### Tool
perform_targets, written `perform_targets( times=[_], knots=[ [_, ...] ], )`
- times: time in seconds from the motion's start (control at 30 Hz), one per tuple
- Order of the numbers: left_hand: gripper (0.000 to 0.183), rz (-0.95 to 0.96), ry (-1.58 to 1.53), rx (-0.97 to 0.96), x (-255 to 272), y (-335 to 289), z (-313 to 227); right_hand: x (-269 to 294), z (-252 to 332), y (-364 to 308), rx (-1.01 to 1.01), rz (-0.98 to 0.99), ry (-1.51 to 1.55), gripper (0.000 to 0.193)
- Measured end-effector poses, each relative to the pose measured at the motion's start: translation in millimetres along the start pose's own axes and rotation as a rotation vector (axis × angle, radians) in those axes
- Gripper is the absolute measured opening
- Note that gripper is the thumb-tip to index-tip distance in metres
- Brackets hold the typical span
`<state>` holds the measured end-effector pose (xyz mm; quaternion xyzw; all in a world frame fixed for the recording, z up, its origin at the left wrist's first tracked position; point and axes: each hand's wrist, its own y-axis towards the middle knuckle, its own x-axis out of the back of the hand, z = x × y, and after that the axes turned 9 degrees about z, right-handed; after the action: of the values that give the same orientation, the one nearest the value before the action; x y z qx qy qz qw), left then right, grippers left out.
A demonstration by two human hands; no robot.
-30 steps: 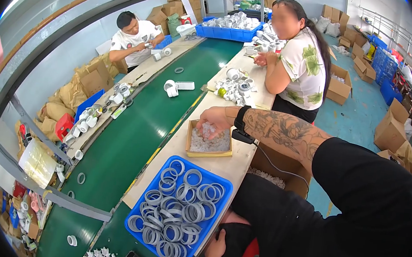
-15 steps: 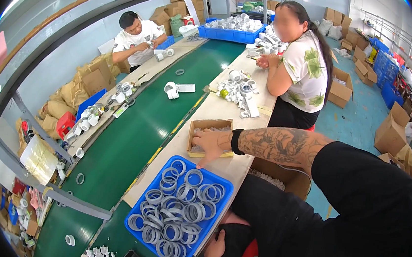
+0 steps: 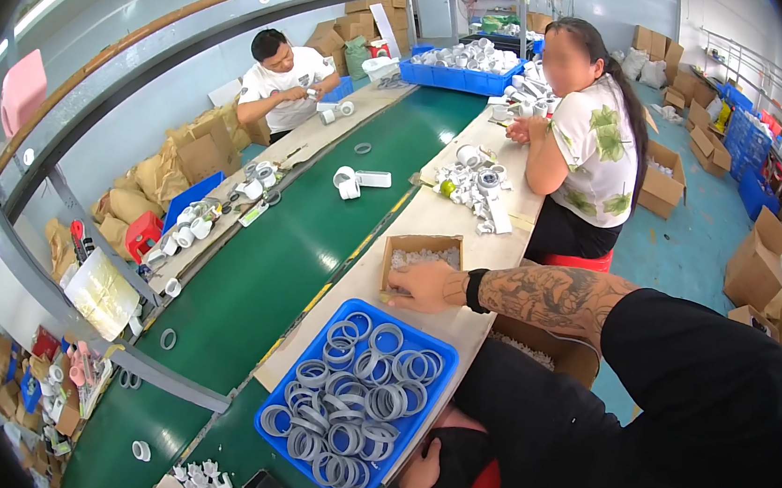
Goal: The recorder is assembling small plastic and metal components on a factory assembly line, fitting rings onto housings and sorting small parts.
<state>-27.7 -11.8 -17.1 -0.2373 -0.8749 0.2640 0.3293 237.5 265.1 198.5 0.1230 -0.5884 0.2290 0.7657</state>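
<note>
My right hand [image 3: 429, 287], on the tattooed arm with a black wristband, is at the near edge of a small cardboard box [image 3: 396, 243] holding small translucent pieces. Its fingers are drawn together at the near left corner; whatever they hold is hidden. Just nearer stands a blue tray [image 3: 269, 400] full of grey rings [image 3: 387, 401]. Low in the view, my left hand [image 3: 420, 476] rests on my dark-clothed lap with nothing seen in it, fingers laid out and partly hidden.
A green conveyor belt [image 3: 254, 297] runs beyond the tray, carrying a white fitting [image 3: 348, 183] and loose rings. White parts [image 3: 477, 182] lie past the box, beside a seated co-worker [image 3: 593, 151]. Another person [image 3: 284, 83] works across the belt. A larger carton [image 3: 577, 361] stands below the table edge.
My right hand has drawn back from over the small box to its near edge, and its spread fingers have come together. The whole view has shifted slightly; my left hand stays on my lap.
</note>
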Motion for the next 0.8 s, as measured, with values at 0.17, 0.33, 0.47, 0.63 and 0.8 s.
perform_targets(
  times=[0.17,0.33,0.47,0.63,0.8],
  knots=[
    [0.066,-0.139,-0.009,-0.101,-1,-5,-11,1,-6,-4,0.015,0.042,0.066,0.054],
    [0.066,-0.12,-0.007,-0.066,0,-8,-12,3,-6,4,-0.033,0.083,0.17,0.062],
    [0.066,-0.127,-0.002,-0.074,-3,-3,-8,0,-28,22,-0.112,0.118,0.226,0.065],
    [0.067,-0.14,0.011,-0.07,-8,3,2,13,-41,41,-0.234,0.046,0.419,0.064],
    [0.067,-0.104,0.001,-0.058,-4,1,-5,31,-59,51,-0.429,0.113,0.714,0.065]
  ],
)
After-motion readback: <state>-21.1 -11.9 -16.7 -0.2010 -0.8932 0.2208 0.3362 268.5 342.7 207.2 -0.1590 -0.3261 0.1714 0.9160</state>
